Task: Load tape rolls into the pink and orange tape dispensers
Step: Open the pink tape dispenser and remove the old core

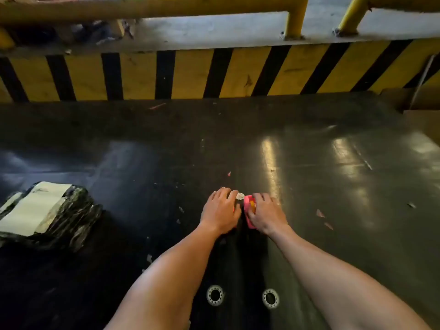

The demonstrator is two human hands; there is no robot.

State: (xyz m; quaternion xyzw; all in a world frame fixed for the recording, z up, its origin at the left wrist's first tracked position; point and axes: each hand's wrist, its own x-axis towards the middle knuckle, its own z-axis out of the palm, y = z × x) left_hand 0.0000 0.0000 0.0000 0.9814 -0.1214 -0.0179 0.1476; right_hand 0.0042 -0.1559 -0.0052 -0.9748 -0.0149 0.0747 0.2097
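My right hand (265, 214) grips a pink tape dispenser (248, 210) that rests on the dark table; an orange part shows inside it next to my fingers. My left hand (221, 210) lies palm down just left of it, fingers curled over something mostly hidden, with a sliver of red at its right edge. A small white round piece (240, 196) sits between my two hands' fingertips. Two clear tape rolls (215, 295) (270, 298) lie flat on the table near me, between my forearms.
A black plastic-wrapped parcel with a white label (45, 215) lies at the left. A yellow-and-black striped barrier (214, 72) with yellow rails runs along the far edge. A cardboard box (423, 115) stands at the right. Small scraps dot the table.
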